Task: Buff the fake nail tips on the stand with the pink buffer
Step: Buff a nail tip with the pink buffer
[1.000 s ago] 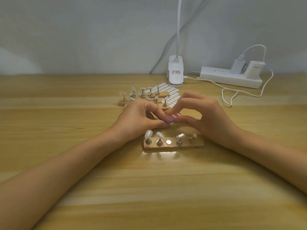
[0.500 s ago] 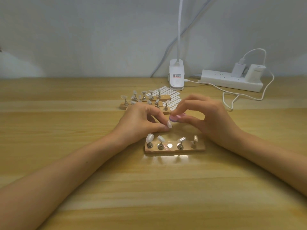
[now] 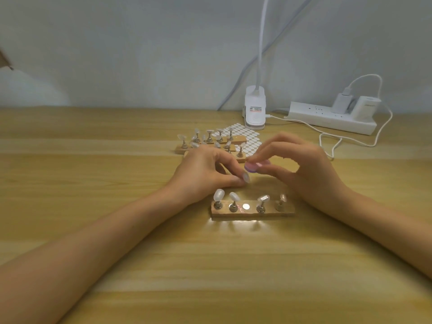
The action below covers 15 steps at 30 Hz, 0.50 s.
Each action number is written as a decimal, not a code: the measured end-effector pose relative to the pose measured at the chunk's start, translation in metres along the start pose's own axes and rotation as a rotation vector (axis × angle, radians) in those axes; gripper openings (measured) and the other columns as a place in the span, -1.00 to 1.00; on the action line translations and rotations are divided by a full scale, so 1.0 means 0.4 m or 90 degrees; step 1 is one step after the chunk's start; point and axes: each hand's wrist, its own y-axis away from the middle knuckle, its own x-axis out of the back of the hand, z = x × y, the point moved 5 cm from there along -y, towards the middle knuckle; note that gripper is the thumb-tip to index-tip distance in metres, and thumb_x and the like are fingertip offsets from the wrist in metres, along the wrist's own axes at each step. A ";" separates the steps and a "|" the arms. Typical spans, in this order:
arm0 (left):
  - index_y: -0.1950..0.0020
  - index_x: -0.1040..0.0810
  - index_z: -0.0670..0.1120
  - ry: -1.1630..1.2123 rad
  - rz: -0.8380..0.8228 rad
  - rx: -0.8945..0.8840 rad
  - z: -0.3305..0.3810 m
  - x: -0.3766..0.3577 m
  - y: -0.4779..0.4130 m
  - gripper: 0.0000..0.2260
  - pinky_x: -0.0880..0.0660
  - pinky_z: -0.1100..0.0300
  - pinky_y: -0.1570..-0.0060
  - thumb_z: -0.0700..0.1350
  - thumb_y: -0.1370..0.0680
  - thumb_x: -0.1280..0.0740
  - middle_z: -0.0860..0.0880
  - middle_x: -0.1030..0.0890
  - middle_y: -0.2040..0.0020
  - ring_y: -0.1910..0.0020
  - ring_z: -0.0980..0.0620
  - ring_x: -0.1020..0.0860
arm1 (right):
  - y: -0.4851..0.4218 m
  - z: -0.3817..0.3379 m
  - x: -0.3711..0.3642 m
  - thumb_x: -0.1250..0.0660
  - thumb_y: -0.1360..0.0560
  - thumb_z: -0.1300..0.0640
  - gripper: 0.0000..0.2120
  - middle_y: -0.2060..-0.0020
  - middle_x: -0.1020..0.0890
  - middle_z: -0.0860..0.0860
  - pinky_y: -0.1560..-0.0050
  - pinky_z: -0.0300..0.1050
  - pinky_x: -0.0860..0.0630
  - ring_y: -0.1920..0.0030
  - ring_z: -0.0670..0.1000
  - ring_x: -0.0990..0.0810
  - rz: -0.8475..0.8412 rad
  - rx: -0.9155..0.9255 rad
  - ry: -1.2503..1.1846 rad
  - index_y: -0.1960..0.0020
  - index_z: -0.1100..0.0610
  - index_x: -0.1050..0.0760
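With our left hand we are pinching a nail tip in a closed grip, thumb against fingertip; the knuckles are hiding part of two further stands behind; nearer us the stand is sitting on the counter, carrying four tips and one bare metal disc; the label on the lamp clip is showing print too small to read; our right hand is gripping the pink buffer, held just beside the pinched tip, its far end hidden by fingers; lettering on the adapter in the power strip is staying illegible.
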 end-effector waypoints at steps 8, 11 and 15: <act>0.23 -0.72 0.05 -0.005 0.000 0.003 -0.001 0.001 0.002 -0.91 -0.50 0.18 0.23 -0.10 -0.39 -0.60 0.20 -0.63 0.41 0.39 0.11 -0.59 | 0.004 -0.013 -0.006 -0.49 -0.47 0.22 -0.93 0.13 -0.62 0.08 0.02 -0.16 -0.52 0.10 0.02 -0.61 -0.023 0.033 0.003 0.07 0.20 -0.67; 0.22 -0.73 0.03 -0.010 0.008 0.010 -0.004 0.003 0.001 -0.92 -0.47 0.20 0.25 -0.08 -0.39 -0.60 0.22 -0.61 0.44 0.39 0.17 -0.54 | 0.001 -0.013 -0.009 -0.50 -0.45 0.22 -0.92 0.16 -0.62 0.06 0.06 0.00 -0.54 0.14 0.02 -0.60 -0.025 0.028 0.017 0.09 0.23 -0.67; 0.25 -0.71 0.06 -0.007 -0.001 0.004 0.001 0.002 0.002 -0.89 -0.45 0.26 0.31 -0.09 -0.39 -0.59 0.23 -0.60 0.45 0.42 0.20 -0.55 | 0.005 -0.019 -0.008 -0.50 -0.46 0.22 -0.93 0.14 -0.61 0.06 0.04 0.01 -0.54 0.12 0.04 -0.61 -0.031 0.045 0.007 0.07 0.20 -0.67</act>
